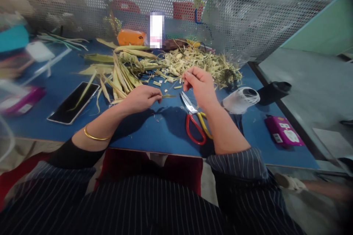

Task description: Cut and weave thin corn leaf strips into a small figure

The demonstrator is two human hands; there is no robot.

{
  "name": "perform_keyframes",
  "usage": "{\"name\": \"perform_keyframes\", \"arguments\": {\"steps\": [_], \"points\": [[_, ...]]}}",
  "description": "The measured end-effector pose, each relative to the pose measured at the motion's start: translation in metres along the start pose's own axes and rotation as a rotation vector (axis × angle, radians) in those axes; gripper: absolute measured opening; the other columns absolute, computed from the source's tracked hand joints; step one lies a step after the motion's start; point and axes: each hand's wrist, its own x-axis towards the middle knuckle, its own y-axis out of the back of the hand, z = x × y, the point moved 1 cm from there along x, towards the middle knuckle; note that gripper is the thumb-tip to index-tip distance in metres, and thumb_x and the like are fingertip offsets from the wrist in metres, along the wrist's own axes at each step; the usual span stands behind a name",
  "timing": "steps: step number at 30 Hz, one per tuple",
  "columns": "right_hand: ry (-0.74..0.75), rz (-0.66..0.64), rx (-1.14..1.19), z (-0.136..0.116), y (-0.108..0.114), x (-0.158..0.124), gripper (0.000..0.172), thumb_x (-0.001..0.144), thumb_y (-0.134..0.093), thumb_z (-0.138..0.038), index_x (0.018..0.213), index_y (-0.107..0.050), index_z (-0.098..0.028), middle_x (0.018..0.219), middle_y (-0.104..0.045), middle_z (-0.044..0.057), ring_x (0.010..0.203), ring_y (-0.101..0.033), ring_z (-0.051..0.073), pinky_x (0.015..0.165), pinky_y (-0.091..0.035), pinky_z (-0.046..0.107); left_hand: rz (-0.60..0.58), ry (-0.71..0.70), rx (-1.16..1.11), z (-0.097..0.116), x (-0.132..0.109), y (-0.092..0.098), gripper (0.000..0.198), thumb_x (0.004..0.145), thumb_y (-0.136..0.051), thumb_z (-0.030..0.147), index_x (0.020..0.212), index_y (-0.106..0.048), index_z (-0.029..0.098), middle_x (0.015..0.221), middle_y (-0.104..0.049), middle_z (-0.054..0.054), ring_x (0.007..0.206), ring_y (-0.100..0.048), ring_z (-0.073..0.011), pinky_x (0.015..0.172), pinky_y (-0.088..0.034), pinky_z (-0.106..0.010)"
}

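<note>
Left hand [146,97] pinching narrow leaf strip [169,96], strip poking out toward the right, above blue table [162,136]; right hand [200,82] opposite, apart from it, thumb and fingers narrowed together, cannot tell if anything's between them; scissors [191,108] on table beside right forearm, yellow handle partly hidden; dried husks [121,77] behind left hand, scrap pile [198,60] behind right, phone [74,102] left of left hand

The left hand [145,98] pinches a thin strip [168,96]; scissors [192,109] lie near the right hand [200,85].
</note>
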Motion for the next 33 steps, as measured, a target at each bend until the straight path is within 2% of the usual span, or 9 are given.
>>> {"name": "perform_keyframes", "arguments": {"steps": [5, 11, 14, 18, 20, 23, 27, 30, 33], "points": [[0.005, 0.0, -0.165, 0.019, 0.004, 0.006, 0.019, 0.089, -0.054, -0.026, 0.07, -0.057, -0.022, 0.053, -0.048, -0.004, 0.049, -0.045, 0.01, 0.055, -0.036, 0.026, -0.096, -0.238, -0.044, 0.01, -0.006, 0.0, 0.022, 0.089, -0.045, 0.022, 0.085, -0.067, 0.019, 0.083, -0.069, -0.003, 0.077, -0.06, -0.0143, 0.071, -0.039, -0.024], [0.077, -0.026, -0.707, 0.034, 0.001, 0.006, 0.018, 0.082, -0.05, -0.016, 0.065, -0.054, -0.021, 0.06, -0.053, 0.0, 0.059, -0.044, 0.014, 0.059, -0.03, 0.028, 0.261, -0.183, -0.057, 0.009, -0.007, 0.006, 0.027, 0.094, -0.044, 0.029, 0.083, -0.065, 0.017, 0.082, -0.067, -0.005, 0.079, -0.061, -0.0155, 0.074, -0.041, -0.025], [0.108, -0.315, -0.834, 0.028, -0.007, -0.002, 0.016, 0.08, -0.048, -0.012, 0.069, -0.055, -0.021, 0.064, -0.057, 0.002, 0.061, -0.046, 0.015, 0.06, -0.03, 0.027, 0.438, -0.1, 0.034, 0.002, -0.006, 0.008, 0.028, 0.095, -0.042, 0.028, 0.085, -0.065, 0.017, 0.087, -0.068, -0.007, 0.083, -0.061, -0.0172, 0.076, -0.041, -0.027], [0.169, -0.71, -0.592, 0.003, -0.015, -0.018, 0.016, 0.088, -0.047, -0.018, 0.075, -0.057, -0.02, 0.074, -0.061, 0.001, 0.068, -0.052, 0.014, 0.067, -0.036, 0.026, 0.495, 0.023, 0.262, -0.008, -0.004, 0.006, 0.025, 0.093, -0.042, 0.023, 0.086, -0.065, 0.017, 0.087, -0.067, -0.008, 0.083, -0.059, -0.0196, 0.069, -0.038, -0.028], [0.166, -0.675, -0.427, -0.011, -0.014, -0.023, 0.02, 0.092, -0.046, -0.026, 0.076, -0.057, -0.02, 0.073, -0.057, 0.0, 0.067, -0.049, 0.013, 0.066, -0.036, 0.026, 0.401, 0.015, 0.391, -0.01, -0.002, 0.003, 0.023, 0.089, -0.042, 0.017, 0.086, -0.065, 0.017, 0.083, -0.065, -0.008, 0.077, -0.058, -0.0197, 0.062, -0.034, -0.028], [0.114, -0.44, -0.255, -0.019, -0.006, -0.022, 0.022, 0.092, -0.049, -0.035, 0.076, -0.057, -0.022, 0.061, -0.044, -0.003, 0.055, -0.037, 0.011, 0.057, -0.031, 0.026, 0.188, -0.128, 0.475, -0.007, -0.001, -0.004, 0.021, 0.083, -0.045, 0.011, 0.084, -0.065, 0.019, 0.079, -0.062, -0.006, 0.069, -0.055, -0.0181, 0.056, -0.029, -0.028], [0.123, -0.21, -0.307, -0.002, 0.006, -0.009, 0.019, 0.09, -0.05, -0.031, 0.075, -0.056, -0.022, 0.062, -0.043, -0.003, 0.057, -0.038, 0.012, 0.058, -0.03, 0.027, 0.014, -0.365, 0.222, 0.007, -0.005, -0.01, 0.019, 0.085, -0.048, 0.014, 0.084, -0.064, 0.022, 0.08, -0.064, -0.002, 0.07, -0.056, -0.0145, 0.06, -0.034, -0.025], [0.142, -0.217, -0.478, 0.02, 0.008, 0.0, 0.019, 0.088, -0.049, -0.028, 0.072, -0.055, -0.021, 0.064, -0.048, -0.002, 0.062, -0.043, 0.013, 0.062, -0.033, 0.027, 0.115, -0.385, 0.009, 0.013, -0.008, -0.005, 0.021, 0.092, -0.044, 0.021, 0.086, -0.064, 0.021, 0.084, -0.067, -0.003, 0.075, -0.059, -0.0134, 0.069, -0.039, -0.024], [0.125, -0.332, -0.584, 0.031, 0.001, -0.001, 0.018, 0.087, -0.046, -0.024, 0.071, -0.054, -0.02, 0.067, -0.053, -0.001, 0.064, -0.046, 0.013, 0.063, -0.034, 0.026, 0.321, -0.248, -0.004, 0.01, -0.008, 0.002, 0.023, 0.094, -0.043, 0.024, 0.086, -0.064, 0.019, 0.086, -0.067, -0.005, 0.08, -0.06, -0.015, 0.073, -0.041, -0.026]]}}
